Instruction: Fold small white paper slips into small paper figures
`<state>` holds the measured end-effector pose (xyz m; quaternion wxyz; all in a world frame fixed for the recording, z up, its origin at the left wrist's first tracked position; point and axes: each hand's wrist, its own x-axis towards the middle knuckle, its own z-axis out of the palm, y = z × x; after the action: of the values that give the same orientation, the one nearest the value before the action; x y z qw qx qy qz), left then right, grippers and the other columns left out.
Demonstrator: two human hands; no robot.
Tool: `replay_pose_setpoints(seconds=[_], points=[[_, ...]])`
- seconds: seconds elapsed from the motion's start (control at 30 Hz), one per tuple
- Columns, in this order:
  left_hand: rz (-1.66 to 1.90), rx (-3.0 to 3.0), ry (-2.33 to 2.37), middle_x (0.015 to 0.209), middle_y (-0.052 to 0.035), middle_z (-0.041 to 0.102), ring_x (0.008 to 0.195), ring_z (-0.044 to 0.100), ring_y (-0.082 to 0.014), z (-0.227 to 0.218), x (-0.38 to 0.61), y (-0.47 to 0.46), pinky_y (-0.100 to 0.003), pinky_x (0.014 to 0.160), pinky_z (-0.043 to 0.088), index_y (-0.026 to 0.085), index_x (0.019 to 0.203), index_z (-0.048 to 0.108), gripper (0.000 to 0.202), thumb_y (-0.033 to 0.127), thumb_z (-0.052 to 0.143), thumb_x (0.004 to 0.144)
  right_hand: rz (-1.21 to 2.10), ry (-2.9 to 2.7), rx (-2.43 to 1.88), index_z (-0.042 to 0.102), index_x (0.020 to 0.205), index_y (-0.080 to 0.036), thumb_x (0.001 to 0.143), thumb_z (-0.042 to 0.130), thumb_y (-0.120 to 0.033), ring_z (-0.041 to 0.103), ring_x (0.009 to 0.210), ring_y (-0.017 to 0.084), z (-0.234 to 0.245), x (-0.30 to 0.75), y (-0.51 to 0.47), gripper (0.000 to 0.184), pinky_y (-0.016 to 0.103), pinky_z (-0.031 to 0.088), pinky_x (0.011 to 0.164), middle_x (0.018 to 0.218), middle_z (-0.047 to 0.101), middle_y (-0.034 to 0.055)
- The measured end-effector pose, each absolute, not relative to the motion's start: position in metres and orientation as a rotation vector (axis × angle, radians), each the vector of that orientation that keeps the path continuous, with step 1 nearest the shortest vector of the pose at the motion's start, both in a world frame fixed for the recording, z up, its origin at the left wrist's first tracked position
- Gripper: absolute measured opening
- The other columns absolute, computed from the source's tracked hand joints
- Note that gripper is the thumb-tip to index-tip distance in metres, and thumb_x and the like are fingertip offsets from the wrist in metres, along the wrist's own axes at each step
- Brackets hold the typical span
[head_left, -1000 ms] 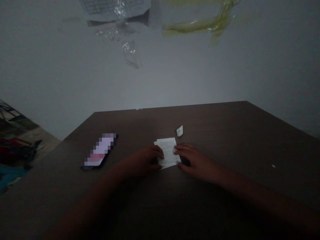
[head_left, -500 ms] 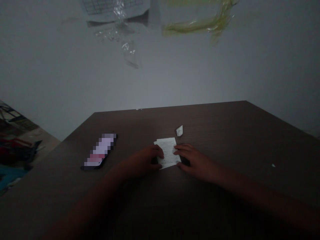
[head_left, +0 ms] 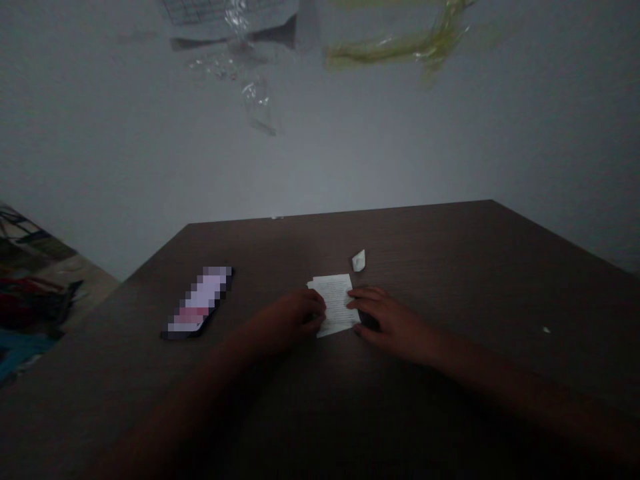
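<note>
A small sheet of printed paper [head_left: 335,301] lies on the brown table, its lines of text facing up and its top left corner uneven. My left hand [head_left: 297,317] has its thumb and fingers drawn together in a pinch at the paper's left edge. At the right edge, my right hand [head_left: 387,319] rests with fingers spread, the tips touching the paper. Just beyond the sheet sits a small folded piece of white paper [head_left: 359,261].
On the left of the table [head_left: 425,247] lies a phone [head_left: 203,300] with a blurred screen. A tiny white scrap [head_left: 546,330] is at the right. The wall [head_left: 350,147] behind carries strips of tape. Red and blue items show on the floor at left.
My left thumb has moved up from the paper's lower left part to meet the fingers at the edge. My right hand and the paper look nearly the same.
</note>
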<state>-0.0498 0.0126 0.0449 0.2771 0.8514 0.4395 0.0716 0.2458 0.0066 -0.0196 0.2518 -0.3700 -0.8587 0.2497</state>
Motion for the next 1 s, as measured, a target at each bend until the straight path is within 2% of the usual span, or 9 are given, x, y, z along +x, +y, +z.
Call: replay_pose_setpoints(seconds=[0.1, 0.27, 0.37, 0.47, 0.57, 0.63, 0.8, 0.9, 1.0], points=[[0.145, 2.352, 1.225, 0.131, -0.0134, 0.085, 0.117, 0.081, -0.0322, 0.046, -0.045, 0.011, -0.048, 0.110, 0.066, 0.022, 0.109, 0.087, 0.021, 0.023, 0.066, 0.108, 0.664, -2.340, -1.031, 0.083, 0.149, -0.029, 0.105, 0.084, -0.027, 0.064, 0.166, 0.037, -0.018, 0.245, 0.005, 0.044, 0.066, 0.054, 0.138, 0.167, 0.076, 0.0153], [0.052, 2.433, 1.290, 0.120, -0.0127, 0.084, 0.110, 0.081, -0.0307, 0.045, -0.041, 0.008, -0.042, 0.100, 0.064, 0.018, 0.106, 0.082, 0.014, 0.018, 0.068, 0.108, 0.666, -2.346, -1.036, 0.084, 0.145, -0.027, 0.107, 0.083, -0.028, 0.064, 0.165, 0.037, -0.018, 0.245, 0.006, 0.038, 0.066, 0.053, 0.138, 0.166, 0.077, 0.0158], [0.048, 2.419, 1.307, 0.122, -0.0116, 0.084, 0.109, 0.081, -0.0304, 0.043, -0.041, 0.008, -0.040, 0.097, 0.064, 0.020, 0.106, 0.081, 0.008, 0.015, 0.074, 0.105, 0.682, -2.325, -1.042, 0.085, 0.143, -0.027, 0.109, 0.081, -0.030, 0.064, 0.165, 0.037, -0.018, 0.246, 0.006, 0.035, 0.066, 0.055, 0.137, 0.168, 0.076, 0.0157], [0.053, 2.412, 1.300, 0.131, -0.0128, 0.083, 0.114, 0.082, -0.0319, 0.042, -0.039, 0.005, -0.042, 0.098, 0.064, 0.021, 0.111, 0.081, 0.013, 0.012, 0.076, 0.103, 0.681, -2.307, -1.037, 0.087, 0.139, -0.029, 0.112, 0.077, -0.030, 0.068, 0.161, 0.036, -0.017, 0.247, 0.007, 0.029, 0.066, 0.056, 0.135, 0.165, 0.078, 0.0146], [0.014, 2.454, 1.329, 0.136, -0.0148, 0.082, 0.121, 0.081, -0.0338, 0.044, -0.033, -0.001, -0.044, 0.105, 0.065, 0.019, 0.119, 0.081, 0.020, 0.011, 0.072, 0.104, 0.679, -2.295, -0.995, 0.091, 0.124, -0.031, 0.114, 0.074, -0.026, 0.074, 0.152, 0.035, -0.018, 0.245, 0.009, 0.021, 0.064, 0.059, 0.132, 0.153, 0.084, 0.0116], [-0.048, 2.481, 1.339, 0.136, -0.0144, 0.082, 0.122, 0.080, -0.0345, 0.046, -0.028, -0.006, -0.045, 0.106, 0.065, 0.020, 0.124, 0.081, 0.021, 0.016, 0.073, 0.105, 0.673, -2.271, -0.974, 0.092, 0.119, -0.032, 0.115, 0.072, -0.026, 0.077, 0.145, 0.034, -0.019, 0.243, 0.010, 0.022, 0.061, 0.062, 0.128, 0.146, 0.087, 0.0105], [0.023, 2.528, 1.383, 0.135, -0.0134, 0.084, 0.126, 0.079, -0.0346, 0.045, -0.020, -0.012, -0.046, 0.109, 0.064, 0.019, 0.127, 0.081, 0.018, 0.028, 0.075, 0.112, 0.644, -2.212, -0.954, 0.091, 0.121, -0.027, 0.119, 0.065, -0.027, 0.082, 0.117, 0.030, -0.018, 0.239, 0.008, 0.026, 0.049, 0.070, 0.107, 0.121, 0.087, 0.0120], [0.087, 2.452, 1.450, 0.128, -0.0134, 0.084, 0.117, 0.080, -0.0319, 0.043, -0.019, -0.011, -0.044, 0.104, 0.063, 0.017, 0.118, 0.080, 0.014, 0.025, 0.069, 0.115, 0.690, -2.180, -0.950, 0.088, 0.135, -0.026, 0.121, 0.063, -0.028, 0.084, 0.117, 0.030, -0.017, 0.236, 0.003, 0.029, 0.050, 0.070, 0.107, 0.124, 0.088, 0.0124], [0.186, 2.339, 1.560, 0.114, -0.0116, 0.082, 0.099, 0.079, -0.0276, 0.041, -0.019, -0.010, -0.040, 0.092, 0.061, 0.018, 0.103, 0.077, 0.018, 0.022, 0.064, 0.115, 0.768, -2.122, -1.014, 0.071, 0.166, -0.029, 0.118, 0.068, -0.031, 0.084, 0.130, 0.032, -0.017, 0.234, -0.003, 0.048, 0.055, 0.068, 0.117, 0.143, 0.087, 0.0141]])
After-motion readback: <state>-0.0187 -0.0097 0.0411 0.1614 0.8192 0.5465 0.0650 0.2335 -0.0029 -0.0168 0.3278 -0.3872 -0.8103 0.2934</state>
